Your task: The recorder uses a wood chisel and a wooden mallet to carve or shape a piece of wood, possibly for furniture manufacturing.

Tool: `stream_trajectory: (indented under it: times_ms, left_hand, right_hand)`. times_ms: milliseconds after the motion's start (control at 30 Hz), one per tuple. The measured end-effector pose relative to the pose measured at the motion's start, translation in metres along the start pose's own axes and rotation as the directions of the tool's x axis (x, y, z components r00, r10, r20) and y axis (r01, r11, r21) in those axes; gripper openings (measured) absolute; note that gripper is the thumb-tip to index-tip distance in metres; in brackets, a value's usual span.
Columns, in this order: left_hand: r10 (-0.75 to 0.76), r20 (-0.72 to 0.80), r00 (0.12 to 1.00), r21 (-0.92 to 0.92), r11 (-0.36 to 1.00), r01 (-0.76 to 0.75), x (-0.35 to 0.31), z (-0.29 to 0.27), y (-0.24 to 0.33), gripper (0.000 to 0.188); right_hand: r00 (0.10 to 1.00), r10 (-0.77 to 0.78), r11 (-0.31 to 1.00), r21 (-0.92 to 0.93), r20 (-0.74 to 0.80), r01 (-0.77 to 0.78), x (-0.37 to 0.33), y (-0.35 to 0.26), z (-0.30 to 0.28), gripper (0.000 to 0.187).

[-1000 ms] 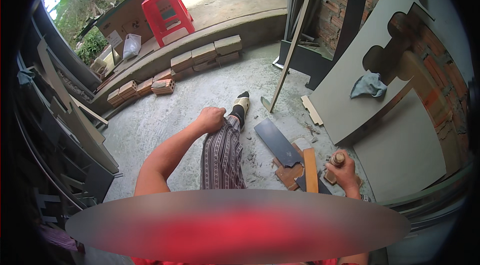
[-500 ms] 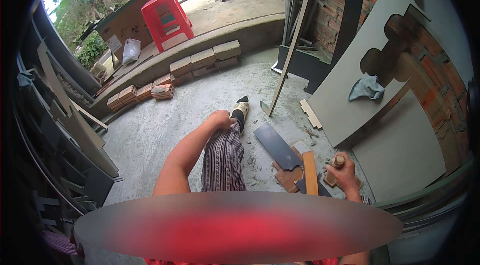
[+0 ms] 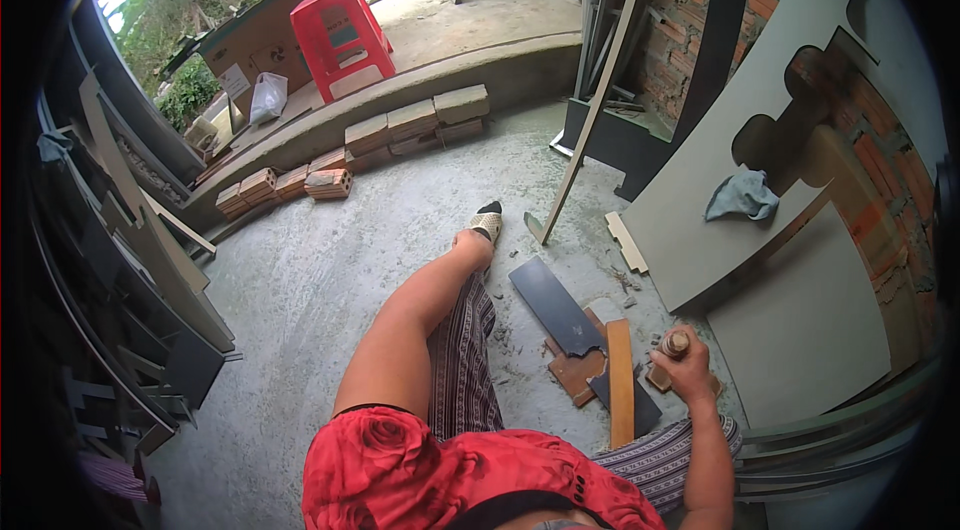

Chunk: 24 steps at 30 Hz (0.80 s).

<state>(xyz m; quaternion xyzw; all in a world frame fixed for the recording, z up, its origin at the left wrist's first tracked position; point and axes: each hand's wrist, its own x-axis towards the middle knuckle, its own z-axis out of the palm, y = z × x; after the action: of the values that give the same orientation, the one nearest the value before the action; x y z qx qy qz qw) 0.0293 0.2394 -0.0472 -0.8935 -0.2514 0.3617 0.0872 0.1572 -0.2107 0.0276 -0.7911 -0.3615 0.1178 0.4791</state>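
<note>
My left arm reaches down along my outstretched leg. My left hand (image 3: pixel 472 249) is closed at the ankle, on the bottom of the patterned trouser leg (image 3: pixel 464 350), just behind a pale woven slipper (image 3: pixel 487 222); its fingertips are hidden. In my right hand (image 3: pixel 687 367) is a brown, round-ended handle (image 3: pixel 675 343), seen end-on, so the tool's lower part is hidden. Left of that hand lies an orange-brown wooden bar (image 3: pixel 621 380). Under and beside it are a dark flat board (image 3: pixel 556 306), another dark piece (image 3: pixel 640 408) and brown flat pieces (image 3: pixel 577 376).
Large grey panels (image 3: pixel 720 230) lean at the right, with a blue-grey cloth (image 3: pixel 743 197) on one. A thin wooden strip (image 3: pixel 598 110) stands upright ahead. Bricks (image 3: pixel 328 184) line the step. Beyond is a red stool (image 3: pixel 342 38). Boards (image 3: pixel 190 300) lean along the left.
My left hand has slid down the leg to the ankle, and my arm is stretched further. My right hand still holds the handle in nearly the same place.
</note>
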Motion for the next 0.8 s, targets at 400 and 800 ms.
stream_trajectory:
  times_ms: [400, 800]
  left_hand:
    - [-0.030, -0.376, 0.926, -0.191, 0.981, -0.046, -0.015, -0.003, -0.027, 0.019]
    - [-0.356, -0.003, 0.935, -1.000, -0.025, -0.013, 0.086, 0.247, -0.075, 0.029]
  right_hand:
    - [1.000, 0.022, 0.999, 0.040, 0.010, -0.022, 0.004, -0.002, -0.001, 0.034]
    - [0.997, -0.046, 0.998, 0.050, -0.065, 0.049, 0.004, -0.002, 0.000, 0.035]
